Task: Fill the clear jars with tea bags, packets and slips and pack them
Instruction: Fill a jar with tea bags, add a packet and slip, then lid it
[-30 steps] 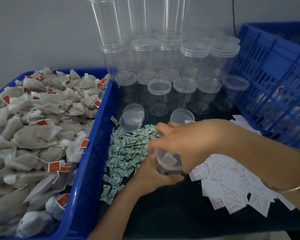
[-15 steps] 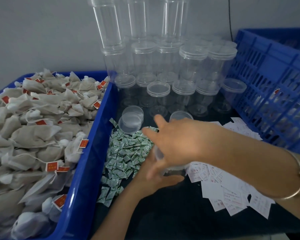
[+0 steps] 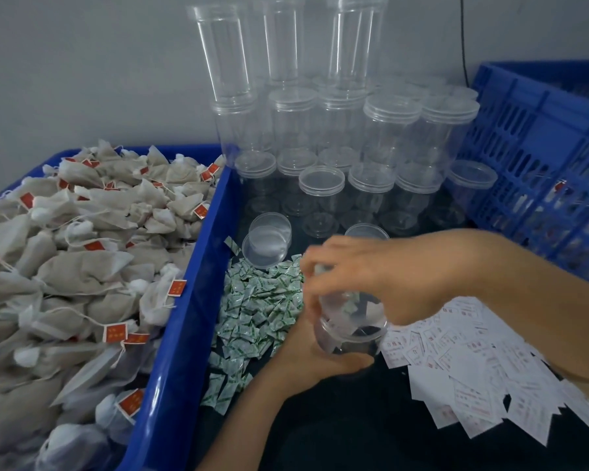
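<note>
My left hand (image 3: 303, 355) grips a small clear jar (image 3: 352, 334) from below, tilted, over the dark table. A white slip and a green packet show through its wall. My right hand (image 3: 371, 273) hovers over the jar's mouth with its fingers curled and blurred; whether they pinch anything is unclear. The pile of green-and-white packets (image 3: 262, 307) lies just left of the jar. White printed slips (image 3: 473, 375) are spread to its right. Tea bags with red tags (image 3: 82, 266) fill the blue bin (image 3: 191, 300) on the left.
Several lidded clear jars (image 3: 322, 185) stand in rows behind my hands, with tall clear stacks (image 3: 225, 52) against the wall. Two loose lids (image 3: 269, 246) lie beside the packets. A blue slotted crate (image 3: 541, 158) stands at the right.
My right hand reached left over the packet pile, then came back above the jar's mouth. A green packet now shows inside the jar. The left hand kept holding the jar.
</note>
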`<state>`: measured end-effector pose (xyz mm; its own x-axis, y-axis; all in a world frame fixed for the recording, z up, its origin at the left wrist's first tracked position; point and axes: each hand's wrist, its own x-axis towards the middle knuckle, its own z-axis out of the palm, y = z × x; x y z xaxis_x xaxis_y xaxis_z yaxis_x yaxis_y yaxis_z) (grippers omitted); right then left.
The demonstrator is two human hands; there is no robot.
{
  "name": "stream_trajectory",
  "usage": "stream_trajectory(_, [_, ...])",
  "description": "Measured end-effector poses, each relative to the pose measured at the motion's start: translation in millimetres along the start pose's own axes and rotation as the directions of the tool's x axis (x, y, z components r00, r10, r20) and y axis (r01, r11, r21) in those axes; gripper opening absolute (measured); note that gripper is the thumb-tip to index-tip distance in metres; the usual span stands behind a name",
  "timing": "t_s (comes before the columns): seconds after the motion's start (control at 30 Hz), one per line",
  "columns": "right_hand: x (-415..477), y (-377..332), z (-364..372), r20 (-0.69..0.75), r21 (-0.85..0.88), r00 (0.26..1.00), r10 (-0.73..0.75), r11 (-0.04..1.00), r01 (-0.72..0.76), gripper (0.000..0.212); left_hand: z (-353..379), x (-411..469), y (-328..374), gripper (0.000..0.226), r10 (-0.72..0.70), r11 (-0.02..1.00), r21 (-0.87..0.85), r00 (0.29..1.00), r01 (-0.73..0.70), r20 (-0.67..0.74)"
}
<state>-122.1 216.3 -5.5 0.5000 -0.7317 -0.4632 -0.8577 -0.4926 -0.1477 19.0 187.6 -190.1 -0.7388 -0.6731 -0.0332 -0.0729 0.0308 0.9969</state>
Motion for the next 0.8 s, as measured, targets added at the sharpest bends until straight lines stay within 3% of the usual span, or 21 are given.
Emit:
stream_trajectory(0.1, [-21.2,3.2,-21.7,-0.265,0.141,0.964,0.023,0.990,0.015,0.068,-1.2,-0.5,1.0,0.082,0.000,1.000,0.012,0.999,0.001,-0.034])
stream_trajectory(0.2, [-21.7,10.3,-26.7,-0.448,0.290,0.880,0.156,0.957,-0.022,0.073,0.8,-2.2,1.0,0.087,0.016,0.998,0.068,0.998,-0.012,-0.059])
stream_trajectory(0.3, [13.7,30.9,-8.1,-0.485,0.325,0.822,0.299,0.934,-0.148,0.055,0.2,-5.6,0.0,0.088,0.018,0.995,0.100,0.997,-0.012,-0.069])
stream_trajectory(0.37, [42.7,49.2,7.8,-0.522,0.358,0.787,0.330,0.922,-0.148,0.038,-0.8,-8.3,-0.1,0.087,0.022,0.993,0.116,0.998,-0.015,-0.066])
stream_trajectory(0.57, [122.8,83.5,31.1,-0.598,0.479,0.680,0.424,0.869,-0.120,0.029,-3.7,-9.2,-1.9,0.094,0.035,0.994,0.109,0.998,-0.029,-0.053])
stream_trajectory(0.67, [155.1,91.4,29.4,-0.631,0.483,0.650,0.424,0.870,-0.099,0.012,-5.5,-11.0,-2.5,0.094,0.056,0.993,0.106,0.998,-0.053,-0.031])
stream_trajectory(0.8, [178.1,95.9,32.6,-0.538,0.476,0.684,0.493,0.847,-0.236,0.031,-6.3,-11.4,-0.1,0.091,0.071,0.995,0.076,0.997,-0.070,-0.007])
